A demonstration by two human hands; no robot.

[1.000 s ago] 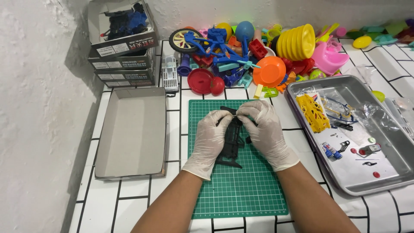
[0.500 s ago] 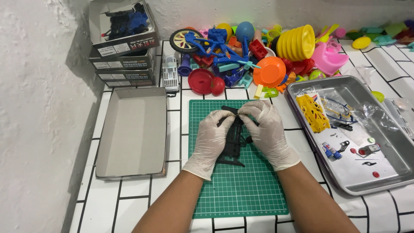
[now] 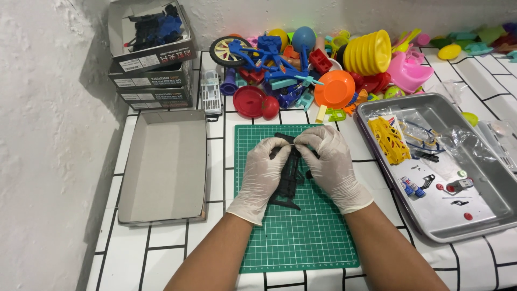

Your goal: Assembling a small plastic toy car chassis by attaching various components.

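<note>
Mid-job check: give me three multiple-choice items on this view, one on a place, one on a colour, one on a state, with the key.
1. Where does the metal tray lie relative to the cutting mat?
A. to its right
B. to its left
C. on top of it

2. What colour is the cutting mat?
A. red
B. green
C. yellow

3. What are both hands doing?
A. resting apart on the tiles
B. holding the black plastic part over the mat
C. reaching into the tray

Key: 1 A, the tray sits right of the mat. 2 B, the mat is green with a grid. 3 B, the left hand and right hand pinch the black part together.
</note>
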